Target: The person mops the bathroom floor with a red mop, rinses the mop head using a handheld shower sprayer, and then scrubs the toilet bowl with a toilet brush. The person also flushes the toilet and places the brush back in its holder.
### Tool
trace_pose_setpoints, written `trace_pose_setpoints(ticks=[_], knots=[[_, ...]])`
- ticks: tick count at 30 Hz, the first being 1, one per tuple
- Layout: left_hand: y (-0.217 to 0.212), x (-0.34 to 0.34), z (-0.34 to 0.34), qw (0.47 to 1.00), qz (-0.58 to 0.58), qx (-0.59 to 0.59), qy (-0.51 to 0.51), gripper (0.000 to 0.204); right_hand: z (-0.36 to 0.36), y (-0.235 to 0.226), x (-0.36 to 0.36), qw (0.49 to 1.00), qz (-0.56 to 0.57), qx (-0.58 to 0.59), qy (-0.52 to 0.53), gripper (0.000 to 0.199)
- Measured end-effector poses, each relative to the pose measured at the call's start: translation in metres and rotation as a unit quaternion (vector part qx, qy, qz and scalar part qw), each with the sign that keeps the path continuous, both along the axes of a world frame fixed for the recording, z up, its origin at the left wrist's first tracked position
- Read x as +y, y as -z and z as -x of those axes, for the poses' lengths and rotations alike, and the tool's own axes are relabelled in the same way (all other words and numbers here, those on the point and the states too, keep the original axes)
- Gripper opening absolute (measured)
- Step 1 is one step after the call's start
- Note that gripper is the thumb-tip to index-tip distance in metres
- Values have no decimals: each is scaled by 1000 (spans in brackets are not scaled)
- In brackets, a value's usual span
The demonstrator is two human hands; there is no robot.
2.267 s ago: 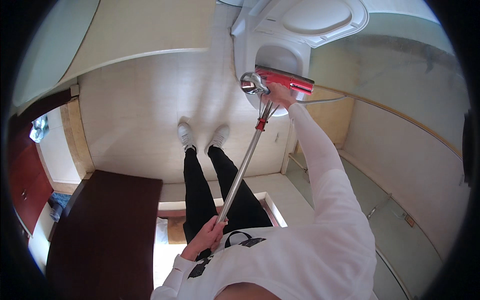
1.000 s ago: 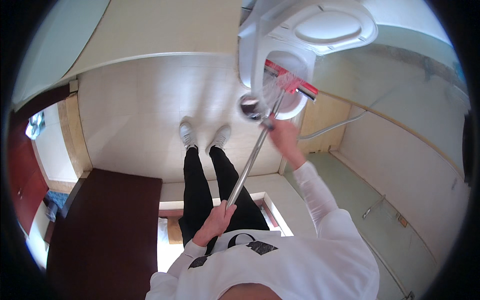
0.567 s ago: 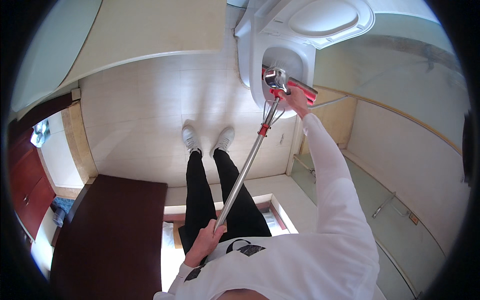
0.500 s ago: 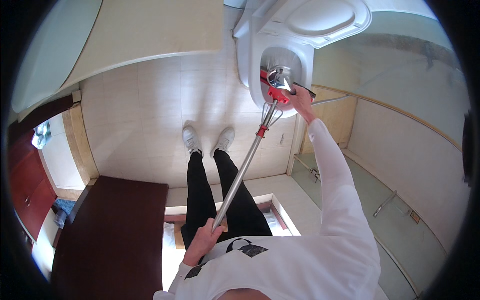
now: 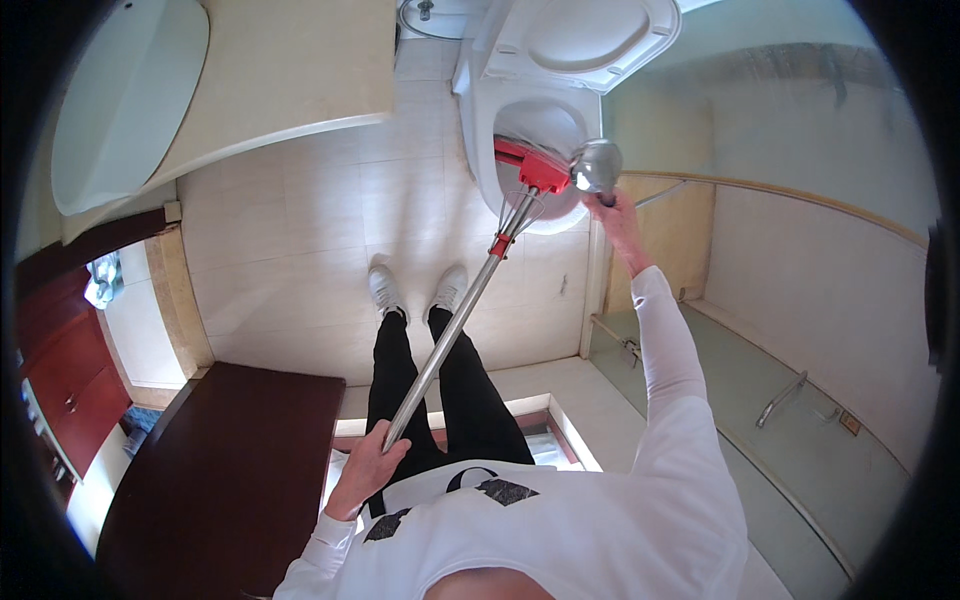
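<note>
My left hand is closed round the lower end of a sponge mop's metal pole. The pole slants away to the upper right. Its red mop head lies over the bowl of a white toilet, whose lid is raised. My right hand grips a round silver shower head by its handle, just right of the mop head. Streaks of water spray leftward from it across the mop head. The sponge is partly hidden, and so is the handle inside my fingers.
A beige counter with a white basin is at the upper left. Glass panels with a wooden-coloured edge line the right side. A dark brown door or panel is at the lower left. My feet in white shoes stand on pale tiles.
The shower head has moved right, from over the mop head to beside it, and has turned. My left hand and the pole end have shifted left and slightly nearer the toilet.
</note>
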State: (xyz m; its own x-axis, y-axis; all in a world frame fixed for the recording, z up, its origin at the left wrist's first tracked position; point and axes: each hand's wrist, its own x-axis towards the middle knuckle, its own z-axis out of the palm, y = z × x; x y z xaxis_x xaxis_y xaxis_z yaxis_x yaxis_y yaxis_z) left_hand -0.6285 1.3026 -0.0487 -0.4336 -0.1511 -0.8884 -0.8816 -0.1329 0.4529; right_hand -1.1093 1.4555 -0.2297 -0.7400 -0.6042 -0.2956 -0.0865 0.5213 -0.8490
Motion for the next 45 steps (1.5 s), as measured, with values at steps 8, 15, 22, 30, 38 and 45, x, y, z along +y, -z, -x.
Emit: trace_pose_setpoints(ticks=[8,15,22,30,38,45], knots=[[-48,21,5,999,19,6,39,24,9,-36,132,976,-61,-2,209,21],[-76,12,-6,996,43,4,74,23,-32,-54,107,994,-8,-31,105,20],[-75,-15,-51,998,-12,11,65,26,-84,-55,101,994,-105,14,-19,20],[-108,-96,-116,995,-55,-69,55,16,-129,-97,154,916,141,54,372,16],[-75,-175,-137,987,1,-142,75,15,-261,-61,207,591,465,-92,653,51],[56,-210,-100,973,61,-164,151,18,-352,5,256,357,551,-122,744,69]])
